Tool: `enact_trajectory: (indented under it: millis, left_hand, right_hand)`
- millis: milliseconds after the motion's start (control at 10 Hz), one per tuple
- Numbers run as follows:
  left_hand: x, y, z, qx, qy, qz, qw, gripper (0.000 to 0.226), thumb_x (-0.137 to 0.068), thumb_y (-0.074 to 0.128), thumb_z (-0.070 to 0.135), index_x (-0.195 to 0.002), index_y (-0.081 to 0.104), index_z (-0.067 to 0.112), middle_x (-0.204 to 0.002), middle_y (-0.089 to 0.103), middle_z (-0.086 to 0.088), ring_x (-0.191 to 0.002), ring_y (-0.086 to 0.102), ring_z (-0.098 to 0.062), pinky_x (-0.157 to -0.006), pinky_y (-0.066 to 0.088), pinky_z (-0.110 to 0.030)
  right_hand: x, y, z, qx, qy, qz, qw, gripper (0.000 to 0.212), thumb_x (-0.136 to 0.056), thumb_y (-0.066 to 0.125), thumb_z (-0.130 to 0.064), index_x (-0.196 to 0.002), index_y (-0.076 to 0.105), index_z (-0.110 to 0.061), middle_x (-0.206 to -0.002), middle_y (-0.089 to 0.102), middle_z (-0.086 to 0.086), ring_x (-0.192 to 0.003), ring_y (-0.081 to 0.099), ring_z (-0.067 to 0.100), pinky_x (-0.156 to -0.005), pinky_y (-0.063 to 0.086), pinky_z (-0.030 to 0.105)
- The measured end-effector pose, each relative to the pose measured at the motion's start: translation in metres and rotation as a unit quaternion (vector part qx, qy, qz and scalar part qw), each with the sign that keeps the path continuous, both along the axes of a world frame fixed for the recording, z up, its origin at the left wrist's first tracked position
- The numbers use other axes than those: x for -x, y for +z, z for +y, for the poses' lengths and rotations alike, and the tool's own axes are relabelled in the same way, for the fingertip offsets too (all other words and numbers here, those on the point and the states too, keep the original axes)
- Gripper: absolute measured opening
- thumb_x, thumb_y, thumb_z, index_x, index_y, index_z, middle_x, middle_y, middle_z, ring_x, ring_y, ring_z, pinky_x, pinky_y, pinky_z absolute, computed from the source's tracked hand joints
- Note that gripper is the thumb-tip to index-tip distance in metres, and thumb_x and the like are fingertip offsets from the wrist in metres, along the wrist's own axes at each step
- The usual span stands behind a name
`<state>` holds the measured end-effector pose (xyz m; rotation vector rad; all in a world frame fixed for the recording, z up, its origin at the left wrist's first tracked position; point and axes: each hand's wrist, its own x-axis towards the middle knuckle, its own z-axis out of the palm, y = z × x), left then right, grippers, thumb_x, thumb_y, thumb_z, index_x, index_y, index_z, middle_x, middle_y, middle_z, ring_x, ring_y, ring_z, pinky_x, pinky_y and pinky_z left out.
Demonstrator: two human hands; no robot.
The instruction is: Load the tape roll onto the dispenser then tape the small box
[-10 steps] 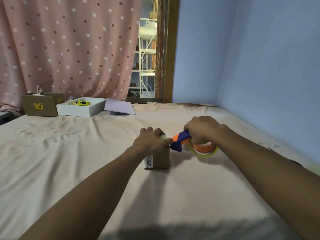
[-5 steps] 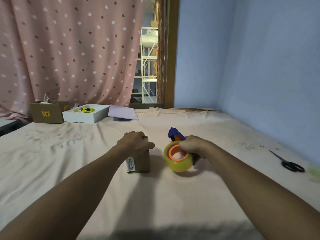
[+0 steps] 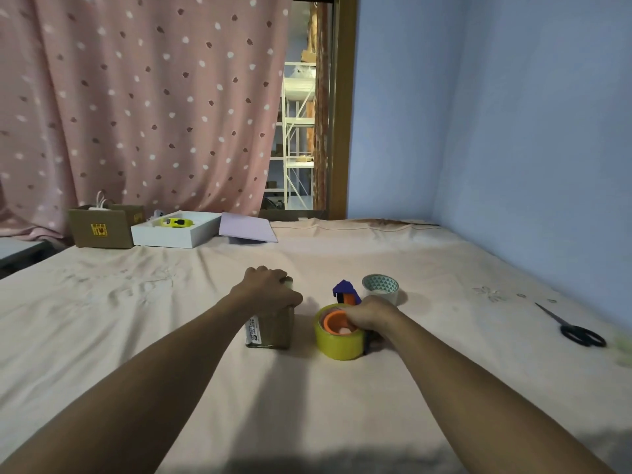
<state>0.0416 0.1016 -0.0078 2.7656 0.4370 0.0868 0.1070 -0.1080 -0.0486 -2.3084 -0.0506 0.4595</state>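
My left hand point(image 3: 270, 289) is cupped over the small box point(image 3: 272, 328) standing on the bed point(image 3: 171, 302). My right hand point(image 3: 371, 314) grips the dispenser point(image 3: 345, 292), which carries the yellow tape roll point(image 3: 338, 340), just beside the box. The white tray point(image 3: 174, 230) holds a yellow item point(image 3: 176, 222).

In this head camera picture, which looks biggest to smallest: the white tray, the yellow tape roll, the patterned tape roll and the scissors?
1. White tray
2. Scissors and yellow tape roll: too alike to rank
3. Patterned tape roll

The tray lies farthest away, so it is truly larger still.

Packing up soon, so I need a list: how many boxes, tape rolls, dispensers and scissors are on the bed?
Boxes: 3 (small box, brown box, white box)
Tape rolls: 2 (yellow roll, patterned roll)
Dispensers: 1 (dispenser)
Scissors: 1 (scissors)
Total: 7
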Motion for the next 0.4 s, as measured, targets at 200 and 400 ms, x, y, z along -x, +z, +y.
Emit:
enact_trajectory:
  millis: [200,400]
  left_hand:
    - [-0.002,-0.003,-0.003,-0.028,-0.037,-0.016,0.999,0.050,-0.064,0.045,0.062,-0.096,0.053,0.025,-0.122,0.058,-0.014,-0.131,0.045,-0.036,-0.107,0.040,-0.046]
    - [-0.004,0.003,-0.005,-0.062,-0.038,-0.033,0.997,0.065,-0.079,0.045,0.064,-0.118,0.059,0.014,-0.136,0.055,-0.012,-0.140,0.039,-0.032,-0.112,0.034,-0.049]
  right_hand:
    - [-0.052,-0.035,0.002,0.030,0.019,0.023,0.999,0.052,-0.053,0.075,-0.041,-0.098,0.072,-0.016,-0.092,0.079,0.009,-0.083,0.077,0.030,-0.077,0.064,0.047]
    - [0.019,0.044,0.002,0.080,0.073,0.043,0.993,0.031,-0.085,0.067,-0.038,-0.100,0.059,-0.012,-0.102,0.067,0.010,-0.089,0.066,0.022,-0.081,0.055,0.027]
